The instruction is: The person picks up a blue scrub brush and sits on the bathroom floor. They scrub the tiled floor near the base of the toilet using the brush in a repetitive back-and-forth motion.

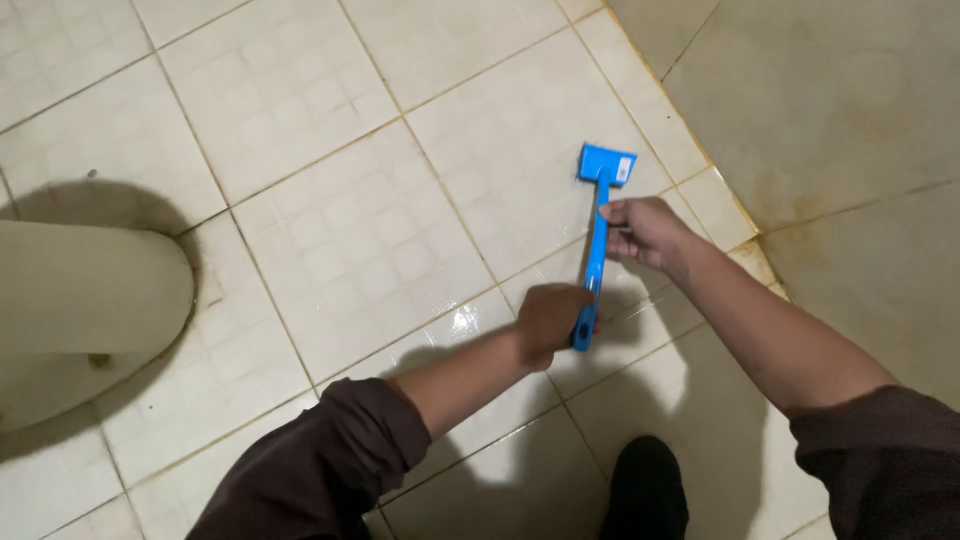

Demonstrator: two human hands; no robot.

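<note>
Both hands, left below right, grip the brush, its head on wet tile beyond them; corner stains remain.

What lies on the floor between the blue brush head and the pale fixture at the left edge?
Only bare, wet tiled floor with grout lines lies between the blue brush and the pale fixture, as the head view shows.

Both hands clenched (arms outstretched)
</note>
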